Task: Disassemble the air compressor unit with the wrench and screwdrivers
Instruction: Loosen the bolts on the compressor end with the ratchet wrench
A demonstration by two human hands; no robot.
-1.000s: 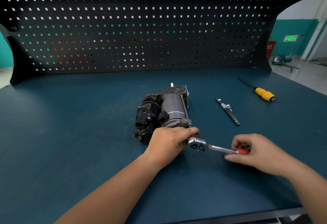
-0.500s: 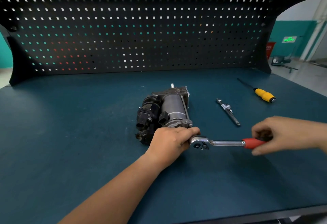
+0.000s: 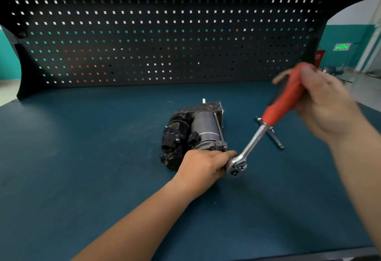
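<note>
The air compressor unit (image 3: 194, 131), black and grey metal, lies in the middle of the dark blue bench. My left hand (image 3: 203, 165) grips its near end, right beside the head of the ratchet wrench (image 3: 250, 146). The wrench head sits at the unit's near right corner and its steel shaft slants up to the right. My right hand (image 3: 321, 104), blurred by motion, holds the wrench's red handle raised above the bench. The yellow screwdriver is hidden behind my right hand.
A steel extension bar (image 3: 272, 134) lies on the bench (image 3: 82, 168) right of the unit, partly under the wrench shaft. A black pegboard (image 3: 156, 40) closes the back of the bench. The bench's front edge runs along the bottom right.
My right hand has swung the wrench handle counter-clockwise, from pointing right and toward me to pointing up and away. My left hand and the unit have stayed in place.
</note>
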